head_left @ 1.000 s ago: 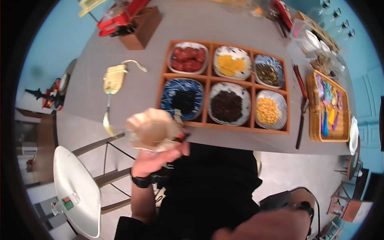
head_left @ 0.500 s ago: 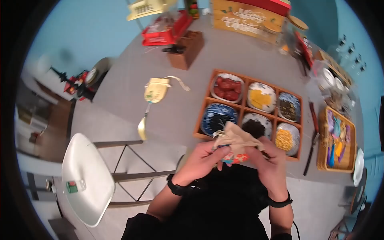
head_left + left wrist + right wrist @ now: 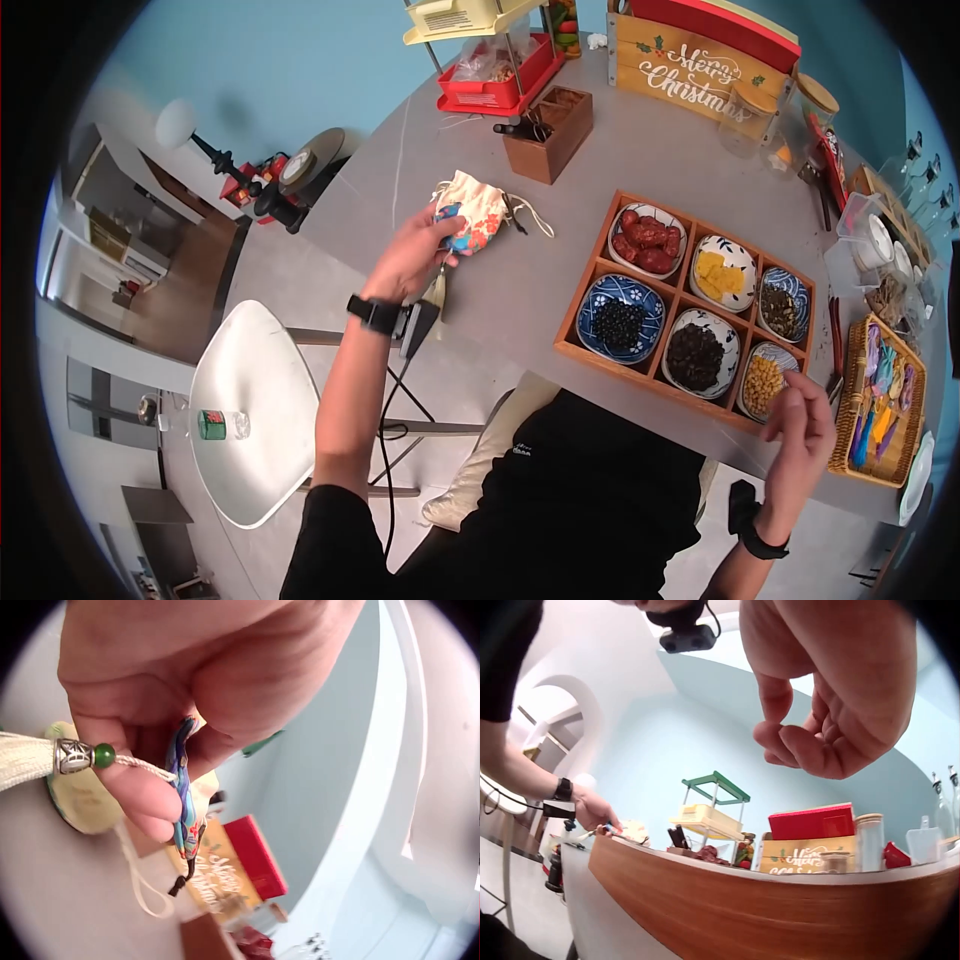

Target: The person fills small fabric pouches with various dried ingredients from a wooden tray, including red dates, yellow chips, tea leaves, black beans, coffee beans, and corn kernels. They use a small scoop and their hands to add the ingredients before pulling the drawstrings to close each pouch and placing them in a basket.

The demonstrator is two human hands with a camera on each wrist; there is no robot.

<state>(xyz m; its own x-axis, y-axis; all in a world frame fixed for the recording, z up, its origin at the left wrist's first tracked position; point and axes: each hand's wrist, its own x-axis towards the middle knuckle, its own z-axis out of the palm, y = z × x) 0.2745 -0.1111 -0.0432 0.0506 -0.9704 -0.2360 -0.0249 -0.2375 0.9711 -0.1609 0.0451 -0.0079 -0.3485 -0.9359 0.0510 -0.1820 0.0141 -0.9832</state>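
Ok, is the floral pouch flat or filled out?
Flat: edge-on in the left wrist view, the pouch looks thin, pinched in the left hand. Whether anything is inside cannot be seen.

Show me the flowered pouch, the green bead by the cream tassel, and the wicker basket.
Flowered pouch (image 3: 480, 215): head view, on its printed cloth.
Green bead (image 3: 104, 755): left wrist view, middle of its rounded surface.
Wicker basket (image 3: 866, 473): head view, on its near wall.

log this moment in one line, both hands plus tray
left hand: pinches floral pouch | right hand: holds nothing, near yellow kernels | wooden tray: six dishes, all filled
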